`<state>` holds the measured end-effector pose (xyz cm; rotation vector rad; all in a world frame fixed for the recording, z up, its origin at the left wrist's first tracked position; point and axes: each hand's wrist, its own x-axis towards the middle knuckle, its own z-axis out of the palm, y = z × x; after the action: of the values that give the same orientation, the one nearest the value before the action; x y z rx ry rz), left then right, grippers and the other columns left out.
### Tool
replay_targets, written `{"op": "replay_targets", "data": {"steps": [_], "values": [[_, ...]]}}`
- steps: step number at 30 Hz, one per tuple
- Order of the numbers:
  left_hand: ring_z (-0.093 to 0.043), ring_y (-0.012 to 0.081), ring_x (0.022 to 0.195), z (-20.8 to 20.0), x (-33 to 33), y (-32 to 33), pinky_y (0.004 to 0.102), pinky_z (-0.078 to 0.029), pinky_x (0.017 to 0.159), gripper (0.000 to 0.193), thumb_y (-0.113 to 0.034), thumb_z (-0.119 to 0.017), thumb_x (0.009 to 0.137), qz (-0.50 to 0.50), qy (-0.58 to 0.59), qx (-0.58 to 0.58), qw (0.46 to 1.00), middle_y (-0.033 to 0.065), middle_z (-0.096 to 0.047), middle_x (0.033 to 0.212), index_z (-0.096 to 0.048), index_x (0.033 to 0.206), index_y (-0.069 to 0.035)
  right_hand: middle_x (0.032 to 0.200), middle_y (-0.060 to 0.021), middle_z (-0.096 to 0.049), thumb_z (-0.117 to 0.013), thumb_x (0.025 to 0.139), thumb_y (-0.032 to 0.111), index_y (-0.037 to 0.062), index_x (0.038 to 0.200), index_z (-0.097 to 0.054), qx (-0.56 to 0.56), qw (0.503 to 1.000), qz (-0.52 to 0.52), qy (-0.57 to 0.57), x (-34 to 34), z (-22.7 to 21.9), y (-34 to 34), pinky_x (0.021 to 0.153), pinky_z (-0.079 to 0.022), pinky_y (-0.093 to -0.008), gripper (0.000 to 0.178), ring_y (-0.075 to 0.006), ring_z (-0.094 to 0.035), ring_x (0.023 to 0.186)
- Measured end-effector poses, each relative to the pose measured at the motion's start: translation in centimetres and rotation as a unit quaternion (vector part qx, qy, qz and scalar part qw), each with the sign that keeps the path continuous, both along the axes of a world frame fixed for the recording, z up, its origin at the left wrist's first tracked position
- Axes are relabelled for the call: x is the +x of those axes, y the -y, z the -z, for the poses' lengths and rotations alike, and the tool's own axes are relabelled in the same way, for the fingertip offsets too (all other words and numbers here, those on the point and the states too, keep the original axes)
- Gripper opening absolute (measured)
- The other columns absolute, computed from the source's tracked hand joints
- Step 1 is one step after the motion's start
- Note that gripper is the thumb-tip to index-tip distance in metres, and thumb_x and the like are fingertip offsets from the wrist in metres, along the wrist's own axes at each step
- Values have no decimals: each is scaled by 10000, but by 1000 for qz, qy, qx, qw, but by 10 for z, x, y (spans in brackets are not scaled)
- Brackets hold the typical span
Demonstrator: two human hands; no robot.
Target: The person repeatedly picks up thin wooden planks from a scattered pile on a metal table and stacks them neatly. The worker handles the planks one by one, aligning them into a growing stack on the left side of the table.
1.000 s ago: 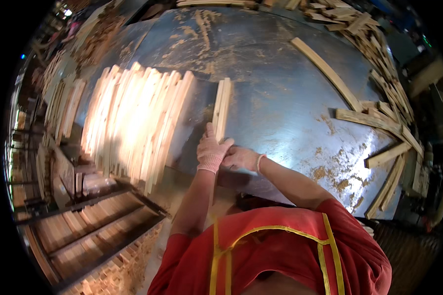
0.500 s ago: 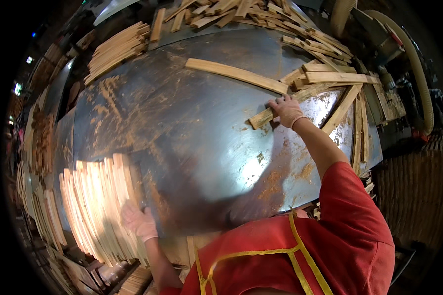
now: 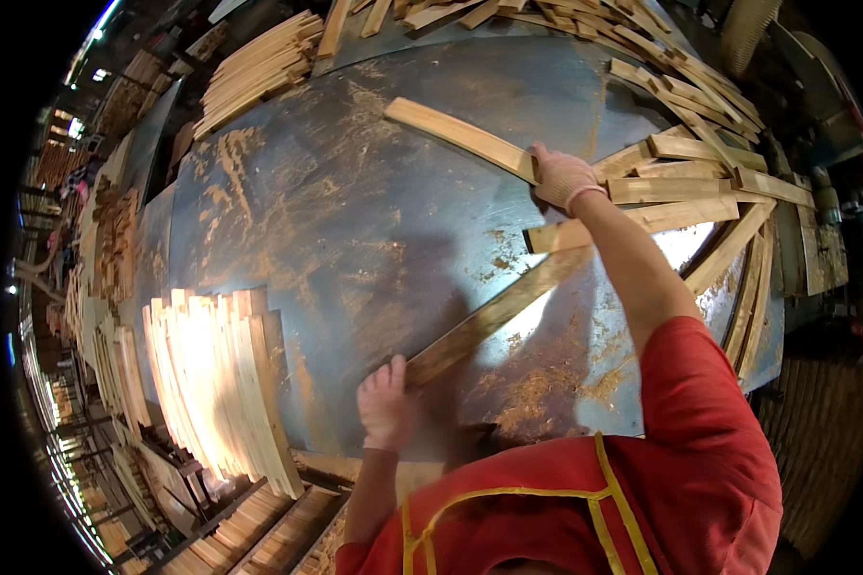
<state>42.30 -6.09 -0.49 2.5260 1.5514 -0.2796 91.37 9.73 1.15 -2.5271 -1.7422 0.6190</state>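
My left hand (image 3: 385,404), in a pale glove, holds the near end of a dark, rough wooden strip (image 3: 489,321) that slants up to the right across the metal tabletop (image 3: 355,201). My right hand (image 3: 564,182), gloved too, is closed over the right end of a lighter wooden strip (image 3: 460,139) lying farther back; the fingers partly hide that end. Under my right forearm another strip (image 3: 662,218) stretches right toward a loose heap. A tight row of pale strips (image 3: 211,383) lies left of my left hand.
Loose strips (image 3: 681,81) are heaped along the far right edge. At the far left is a neat stack of strips (image 3: 259,72). Sawdust (image 3: 537,393) is scattered on the metal. A thick hose (image 3: 746,34) hangs at the upper right. Below left stand more stacked strips (image 3: 230,537).
My left hand has left the pale row, moved right and taken the dark strip's end. My right hand has shifted back onto the lighter strip. A dark strip now slants toward me.
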Motion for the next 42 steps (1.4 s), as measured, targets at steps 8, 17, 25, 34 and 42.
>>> {"op": "replay_targets", "data": {"steps": [8,17,25,34,42], "values": [[-664,221,835,-41,-107,14,378,-549,754,501,-275,-775,943,-439,300,-244,811,98,-676,947,-664,1377,-50,1255,-252,-728,-855,788,316,67,1449,-595,139,976,69,-150,-47,-3,88,1000,-566,-487,753,-440,-697,1176],[-680,149,1025,-17,-161,66,308,-565,914,507,-234,-745,1017,-407,636,-439,487,48,-715,1151,-618,1449,0,1413,-196,-666,-788,932,59,4,1597,-436,143,824,92,-541,-248,-40,106,1139,-560,-424,754,-300,-676,1234],[-710,310,1170,-46,-156,13,421,-563,1007,591,-391,-753,951,-300,355,-371,804,163,-739,1232,-663,1369,18,1213,-343,-728,-759,924,562,-63,1387,-564,-41,886,-101,-450,-444,98,213,1025,-555,-480,802,-457,-714,1163],[-703,396,1179,-25,-198,-6,503,-562,999,531,-439,-755,860,-338,87,-8,937,181,-710,1268,-738,1247,-76,1154,-148,-782,-845,893,200,90,1453,-600,10,928,-138,-346,-316,-12,155,949,-595,-449,621,-304,-747,1043],[-352,300,1578,-25,-283,-4,476,-319,1276,999,-641,-730,934,-303,-157,85,936,131,-414,1680,-360,1681,-90,1238,-167,-749,-840,855,462,148,1513,-572,-119,968,-139,172,-85,35,149,998,-573,-515,776,-452,-702,1169]]}}
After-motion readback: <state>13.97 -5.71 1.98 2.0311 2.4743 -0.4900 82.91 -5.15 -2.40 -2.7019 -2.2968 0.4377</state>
